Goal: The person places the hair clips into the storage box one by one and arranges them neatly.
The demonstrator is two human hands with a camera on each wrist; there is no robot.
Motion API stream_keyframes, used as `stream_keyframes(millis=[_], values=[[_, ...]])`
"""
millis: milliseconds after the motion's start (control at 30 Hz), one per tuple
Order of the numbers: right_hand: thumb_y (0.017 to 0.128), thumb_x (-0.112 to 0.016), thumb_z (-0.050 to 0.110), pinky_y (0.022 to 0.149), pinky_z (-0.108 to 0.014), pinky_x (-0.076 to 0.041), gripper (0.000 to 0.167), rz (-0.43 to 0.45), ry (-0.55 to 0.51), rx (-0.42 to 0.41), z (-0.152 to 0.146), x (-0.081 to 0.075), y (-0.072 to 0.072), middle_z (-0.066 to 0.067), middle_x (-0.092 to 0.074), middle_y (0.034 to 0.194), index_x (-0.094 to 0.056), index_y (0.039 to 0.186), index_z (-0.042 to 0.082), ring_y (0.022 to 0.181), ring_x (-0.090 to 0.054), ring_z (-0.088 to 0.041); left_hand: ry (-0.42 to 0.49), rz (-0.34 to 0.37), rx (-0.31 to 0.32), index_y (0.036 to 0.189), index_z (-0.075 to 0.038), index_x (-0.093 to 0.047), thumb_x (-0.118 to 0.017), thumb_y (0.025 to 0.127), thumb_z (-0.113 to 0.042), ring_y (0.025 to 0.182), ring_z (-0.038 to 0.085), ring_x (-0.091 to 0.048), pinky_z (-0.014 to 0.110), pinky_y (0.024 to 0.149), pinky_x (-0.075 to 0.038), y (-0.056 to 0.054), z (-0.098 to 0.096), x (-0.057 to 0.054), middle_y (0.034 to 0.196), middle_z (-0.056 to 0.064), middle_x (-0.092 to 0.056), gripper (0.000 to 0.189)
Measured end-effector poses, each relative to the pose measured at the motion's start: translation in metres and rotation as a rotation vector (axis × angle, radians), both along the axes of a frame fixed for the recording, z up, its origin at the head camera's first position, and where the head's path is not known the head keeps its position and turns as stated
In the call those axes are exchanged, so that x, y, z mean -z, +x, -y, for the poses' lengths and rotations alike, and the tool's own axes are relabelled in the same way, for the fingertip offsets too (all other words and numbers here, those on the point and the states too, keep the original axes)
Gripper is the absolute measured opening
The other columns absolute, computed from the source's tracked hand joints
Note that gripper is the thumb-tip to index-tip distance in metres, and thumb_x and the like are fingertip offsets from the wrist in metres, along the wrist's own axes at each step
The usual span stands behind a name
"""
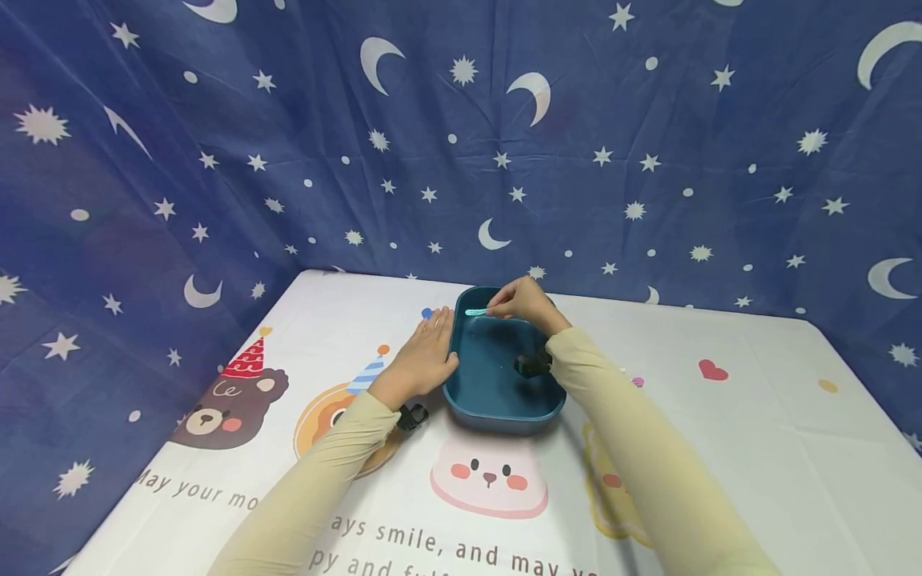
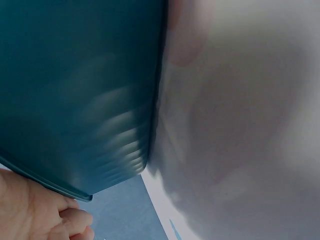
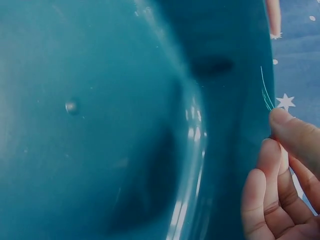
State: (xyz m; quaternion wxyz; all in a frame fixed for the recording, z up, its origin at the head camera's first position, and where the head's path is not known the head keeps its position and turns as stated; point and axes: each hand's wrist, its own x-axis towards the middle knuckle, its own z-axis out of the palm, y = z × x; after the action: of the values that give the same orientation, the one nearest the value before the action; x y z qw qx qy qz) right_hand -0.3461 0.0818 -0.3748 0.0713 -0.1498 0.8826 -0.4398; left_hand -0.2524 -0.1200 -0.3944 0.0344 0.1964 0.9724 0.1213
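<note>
A dark teal basin (image 1: 497, 368) with rounded corners stands on the table. Between thumb and fingertips, my right hand (image 1: 529, 302) pinches a thin, light-teal looped strand (image 1: 476, 312) above the basin's far end. In the right wrist view, the strand (image 3: 267, 92) shows as fine curved lines rising from the fingertips; its exact kind cannot be told. My left hand (image 1: 426, 352) rests against the basin's left rim with its fingers extended. From the left wrist, its fingers (image 2: 75, 222) appear beside the rim, with the basin's outer wall (image 2: 85, 100) close by.
A white tablecloth (image 1: 756, 440) printed with cartoon figures and lettering covers the table. Behind and to the left hangs a blue curtain (image 1: 576, 232) with moons and stars. Dark wrist cameras sit on both wrists, the right one (image 1: 533, 364) over the basin.
</note>
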Motion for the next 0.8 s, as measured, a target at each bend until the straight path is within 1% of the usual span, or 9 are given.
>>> stream_keyframes(millis=[67, 200, 300, 433, 533, 700, 800], values=[[0.076, -0.076, 0.01, 0.075, -0.042, -0.057, 0.014, -0.002, 0.007, 0.011, 0.002, 0.003, -0.001, -0.006, -0.072, 0.071, -0.074, 0.084, -0.002, 0.078, -0.067, -0.035, -0.001, 0.0, 0.0, 0.15, 0.002, -0.004, -0.036, 0.097, -0.026, 0.148, 0.027, -0.001, 0.042, 0.121, -0.008, 0.0, 0.0, 0.0, 0.158, 0.017, -0.007, 0.068], [0.075, -0.077, 0.009, 0.071, -0.036, -0.058, 0.014, -0.009, 0.029, 0.022, 0.003, 0.008, -0.004, -0.004, -0.071, 0.069, -0.075, 0.082, -0.002, 0.066, -0.066, -0.021, 0.004, -0.003, 0.003, 0.15, 0.002, -0.005, -0.037, 0.097, -0.026, 0.148, 0.027, -0.002, 0.043, 0.121, -0.009, 0.0, 0.0, -0.001, 0.158, 0.017, -0.008, 0.068], [0.075, -0.077, 0.01, 0.068, -0.033, -0.057, 0.013, 0.01, 0.045, 0.033, 0.003, 0.011, -0.005, -0.003, -0.07, 0.067, -0.075, 0.082, -0.002, 0.061, -0.064, -0.013, 0.011, 0.0, 0.004, 0.15, 0.002, -0.005, -0.037, 0.097, -0.026, 0.148, 0.027, -0.001, 0.042, 0.121, -0.008, 0.0, 0.0, -0.001, 0.158, 0.017, -0.007, 0.068], [0.075, -0.077, 0.009, 0.066, -0.031, -0.056, 0.012, 0.042, 0.067, 0.045, 0.002, 0.012, -0.005, -0.001, -0.069, 0.064, -0.075, 0.081, -0.001, 0.057, -0.061, -0.009, 0.01, 0.002, 0.005, 0.15, 0.002, -0.005, -0.037, 0.097, -0.026, 0.148, 0.027, -0.001, 0.041, 0.121, -0.007, 0.0, 0.0, 0.0, 0.158, 0.017, -0.007, 0.068], [0.075, -0.077, 0.009, 0.065, -0.031, -0.055, 0.011, 0.051, 0.092, 0.04, 0.002, 0.013, -0.004, 0.0, -0.069, 0.063, -0.075, 0.08, -0.001, 0.055, -0.059, -0.008, 0.005, 0.001, 0.004, 0.15, 0.003, -0.005, -0.036, 0.097, -0.026, 0.148, 0.027, -0.002, 0.041, 0.121, -0.007, 0.0, 0.0, -0.001, 0.158, 0.018, -0.008, 0.068], [0.073, -0.078, 0.007, 0.06, -0.027, -0.053, 0.009, 0.037, 0.146, 0.02, 0.003, 0.014, -0.004, 0.001, -0.065, 0.058, -0.074, 0.077, -0.001, 0.052, -0.056, -0.008, 0.009, 0.0, 0.003, 0.149, 0.003, -0.005, -0.036, 0.097, -0.026, 0.148, 0.027, -0.002, 0.041, 0.121, -0.007, 0.0, 0.0, 0.0, 0.158, 0.018, -0.008, 0.067], [0.073, -0.078, 0.005, 0.059, -0.027, -0.053, 0.008, 0.042, 0.166, 0.014, 0.004, 0.014, -0.003, 0.001, -0.064, 0.057, -0.073, 0.075, -0.001, 0.053, -0.055, -0.008, 0.013, -0.001, 0.002, 0.15, 0.003, -0.005, -0.036, 0.097, -0.026, 0.148, 0.027, -0.002, 0.04, 0.121, -0.007, 0.0, 0.0, 0.0, 0.158, 0.018, -0.007, 0.067]])
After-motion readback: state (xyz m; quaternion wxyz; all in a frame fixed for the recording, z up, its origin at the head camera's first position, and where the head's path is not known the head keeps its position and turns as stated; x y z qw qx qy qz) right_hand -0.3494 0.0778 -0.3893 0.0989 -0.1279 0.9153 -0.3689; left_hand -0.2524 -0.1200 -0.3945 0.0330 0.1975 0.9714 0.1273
